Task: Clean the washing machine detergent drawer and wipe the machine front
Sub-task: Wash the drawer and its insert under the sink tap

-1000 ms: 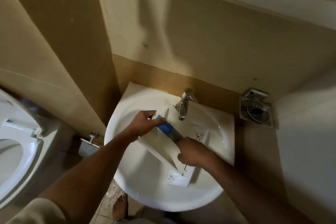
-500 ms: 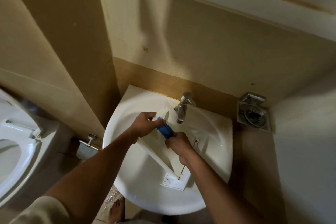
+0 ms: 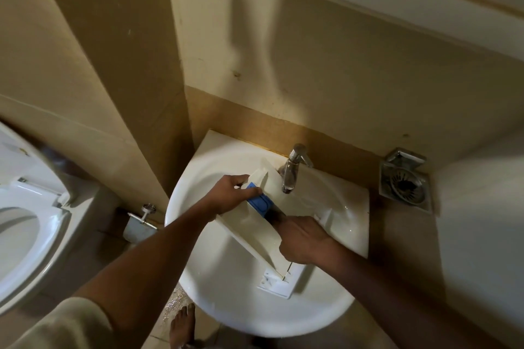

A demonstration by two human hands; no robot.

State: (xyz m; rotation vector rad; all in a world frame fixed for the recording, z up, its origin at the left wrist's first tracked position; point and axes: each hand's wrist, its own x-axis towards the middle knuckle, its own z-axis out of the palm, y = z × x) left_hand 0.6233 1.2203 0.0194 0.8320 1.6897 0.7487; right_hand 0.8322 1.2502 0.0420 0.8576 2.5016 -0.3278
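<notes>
Head view, looking straight down over the sink (image 3: 226,278). Holds the detergent drawer (image 3: 249,224) slantwise across the basin, far end just below and left of the tap (image 3: 292,173), front panel at the near end, well below the tap. Grips that far end with the left hand (image 3: 229,193), thumb laid across the blue insert (image 3: 259,202), fingers curled over the drawer's edge. Curls the right hand (image 3: 303,238) round a dark tool (image 3: 274,217) that pokes out toward the blue insert; too dim to say whether brush or sponge.

Against half a second ago: draws the right hand back down the drawer, away from the tap. Sat tight against the blue insert then; sits about midway along the drawer now, roughly where it was a full second ago. Leaves the left hand and the drawer all but unmoved relative to the tap.

Reads as one scrubbing stroke, up toward the tap and back, so probably mid-scrub rather than finishing. Shows no clear stream from the tap. Keeps the drawer stage under way; rinsing, refitting and wiping the machine front likely all still to come, with no machine in sight.
</notes>
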